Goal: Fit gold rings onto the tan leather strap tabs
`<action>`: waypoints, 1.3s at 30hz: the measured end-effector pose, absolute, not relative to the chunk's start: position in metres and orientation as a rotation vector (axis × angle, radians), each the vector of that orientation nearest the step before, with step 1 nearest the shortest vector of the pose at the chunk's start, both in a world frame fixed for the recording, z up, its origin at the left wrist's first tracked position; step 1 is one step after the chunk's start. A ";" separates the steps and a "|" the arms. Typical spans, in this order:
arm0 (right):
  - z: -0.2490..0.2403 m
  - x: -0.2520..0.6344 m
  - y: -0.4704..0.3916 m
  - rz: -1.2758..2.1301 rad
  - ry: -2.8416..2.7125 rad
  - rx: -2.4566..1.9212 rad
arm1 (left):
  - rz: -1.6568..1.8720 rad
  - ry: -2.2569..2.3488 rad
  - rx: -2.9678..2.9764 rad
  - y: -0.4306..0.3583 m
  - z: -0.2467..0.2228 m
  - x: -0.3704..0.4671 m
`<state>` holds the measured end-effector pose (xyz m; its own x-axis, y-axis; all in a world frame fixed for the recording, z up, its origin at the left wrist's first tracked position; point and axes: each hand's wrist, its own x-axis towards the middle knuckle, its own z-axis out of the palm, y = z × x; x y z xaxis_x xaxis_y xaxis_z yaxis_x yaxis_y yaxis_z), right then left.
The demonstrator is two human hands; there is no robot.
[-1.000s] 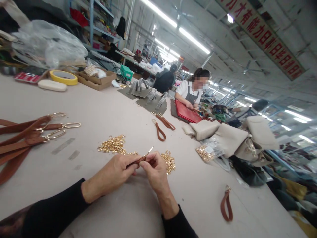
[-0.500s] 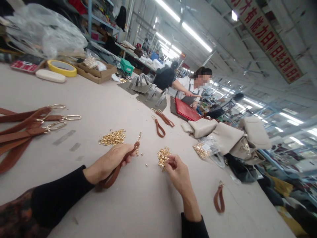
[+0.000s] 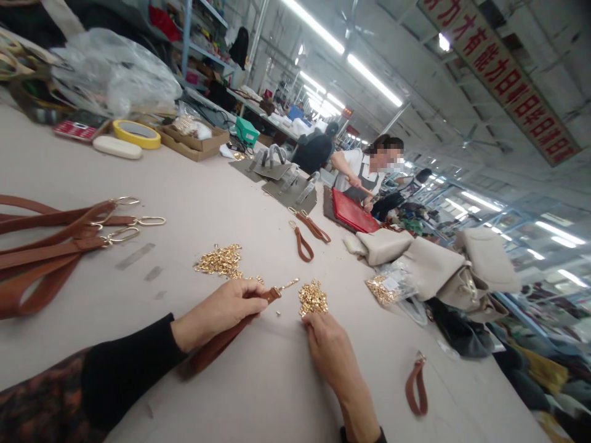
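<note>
My left hand [image 3: 226,311] is closed round a brown leather strap [image 3: 221,346], thumb on top near its end, where a gold clasp sticks out to the right. My right hand [image 3: 330,347] is at the near edge of a small pile of gold metal pieces [image 3: 313,295], fingertips together and pointing down; what they hold, if anything, is hidden. A larger gold pile [image 3: 221,259] lies beyond my left hand. One loose gold piece [image 3: 278,314] rests between the hands.
Brown straps with gold rings [image 3: 60,246] lie at the left. Short strap loops [image 3: 302,245] are beyond the piles, and another loop [image 3: 417,387] is at the right. Beige bags [image 3: 429,261] line the right edge. Across the table, a person works at a red piece [image 3: 353,210].
My left hand has turned the strap end from pointing up to lying lower and pointing right. My right hand has moved to the near edge of the small pile, its fingers drawn together.
</note>
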<state>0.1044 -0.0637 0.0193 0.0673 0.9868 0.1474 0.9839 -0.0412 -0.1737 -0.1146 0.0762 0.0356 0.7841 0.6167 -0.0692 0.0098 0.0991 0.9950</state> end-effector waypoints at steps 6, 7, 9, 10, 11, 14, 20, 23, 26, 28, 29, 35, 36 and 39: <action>0.025 0.101 -0.060 0.312 -1.690 -1.978 | 0.560 0.556 1.592 0.075 0.032 -0.114; 0.027 0.094 -0.058 0.319 -1.664 -1.892 | 0.580 0.558 1.611 0.074 0.032 -0.114; 0.033 0.075 -0.052 0.300 -1.628 -1.680 | 0.623 0.576 1.638 0.070 0.030 -0.113; 0.036 0.065 -0.048 0.275 -1.621 -1.584 | 0.648 0.589 1.648 0.069 0.030 -0.113; 0.038 0.055 -0.044 0.245 -1.625 -1.506 | 0.675 0.601 1.657 0.067 0.030 -0.112; 0.040 0.031 -0.030 0.137 -1.681 -1.361 | 0.748 0.615 1.676 0.064 0.030 -0.111; 0.034 0.023 -0.019 -0.076 -1.669 -1.371 | 0.836 0.639 1.696 0.061 0.031 -0.110; 0.033 0.026 -0.021 -0.071 -1.665 -1.399 | 0.853 0.629 1.704 0.060 0.032 -0.110; 0.033 0.028 -0.022 -0.087 -1.668 -1.413 | 0.846 0.570 1.704 0.060 0.032 -0.110; 0.033 0.028 -0.022 -0.102 -1.653 -1.414 | 0.847 0.548 1.718 0.060 0.032 -0.111; 0.033 0.028 -0.022 -0.106 -1.640 -1.417 | 0.850 0.546 1.726 0.061 0.032 -0.111; 0.033 0.028 -0.023 -0.049 -1.570 -1.440 | 0.863 0.530 1.753 0.060 0.031 -0.111; 0.034 0.029 -0.024 -0.012 -1.547 -1.432 | 0.853 0.521 1.728 0.060 0.031 -0.110; 0.035 0.032 -0.024 0.096 -1.524 -1.389 | 0.811 0.512 1.617 0.059 0.030 -0.108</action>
<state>0.0319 -0.0235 0.0351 0.1933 0.7732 0.6040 0.6913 0.3295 -0.6431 -0.1081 0.0588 0.0302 0.6606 0.7163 0.2247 -0.1052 -0.2080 0.9725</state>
